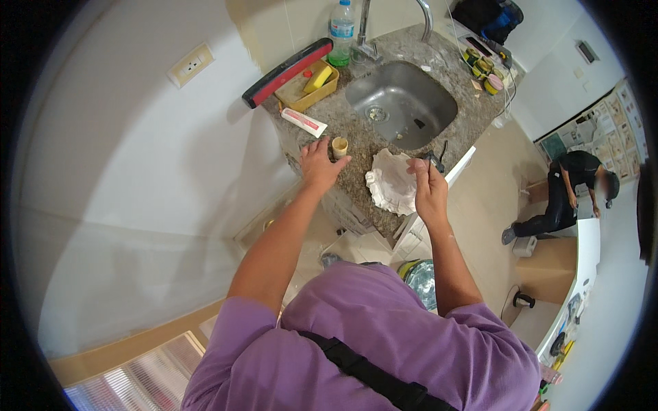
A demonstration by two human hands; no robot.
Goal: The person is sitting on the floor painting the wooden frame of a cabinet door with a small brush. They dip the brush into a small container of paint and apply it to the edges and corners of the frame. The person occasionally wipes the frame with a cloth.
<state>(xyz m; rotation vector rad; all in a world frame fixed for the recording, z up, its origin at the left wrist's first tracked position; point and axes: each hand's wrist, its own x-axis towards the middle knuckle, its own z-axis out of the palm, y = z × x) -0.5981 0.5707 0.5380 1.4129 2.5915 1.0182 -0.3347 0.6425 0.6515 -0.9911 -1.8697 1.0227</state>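
My left hand [321,166] rests at the near left part of the stone counter, fingers spread. Its thumb lies close by a small tan cup-like cylinder [340,146]; whether they touch I cannot tell. To the right lies a shallow white dish with a ragged, crusted rim [389,182]. Over that dish's right edge is my right hand [430,188], thumb and fingers pinched together; what they hold, if anything, is hidden. A small black object [436,160] sits just beyond these fingers. Past my left hand lies a white and red tube [303,122].
A steel sink [404,103] is set into the counter [281,140]. Behind the tube stand a yellow tray [312,96], a red and black bar [288,72] and a bottle [340,34]. Tape rolls [483,67] lie far right. Another person [572,181] bends at the right.
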